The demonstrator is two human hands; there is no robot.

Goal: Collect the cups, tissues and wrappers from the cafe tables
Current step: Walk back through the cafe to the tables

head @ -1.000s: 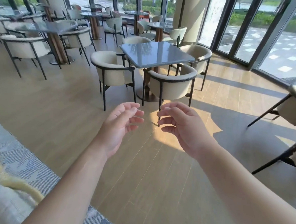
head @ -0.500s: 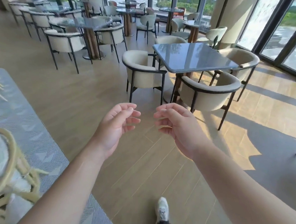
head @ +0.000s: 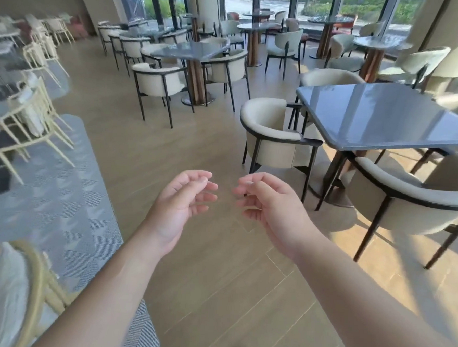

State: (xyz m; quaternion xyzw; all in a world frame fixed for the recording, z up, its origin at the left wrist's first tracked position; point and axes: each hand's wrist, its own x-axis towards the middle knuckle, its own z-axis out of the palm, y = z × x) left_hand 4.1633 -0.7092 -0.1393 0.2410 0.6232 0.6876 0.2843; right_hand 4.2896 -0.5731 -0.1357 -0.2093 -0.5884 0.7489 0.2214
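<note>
Swinging left since half a second ago, the view puts the square glossy grey table (head: 384,120) at right, two cream black-framed armchairs (head: 274,138) beside it. Both hands, left hand (head: 178,205) and right hand (head: 271,204), hover empty, fingers loosely curled. No cups, tissues or wrappers show.

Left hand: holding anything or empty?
Empty. The left hand hangs over the wood floor with fingers loosely curled, nothing between them.
</note>
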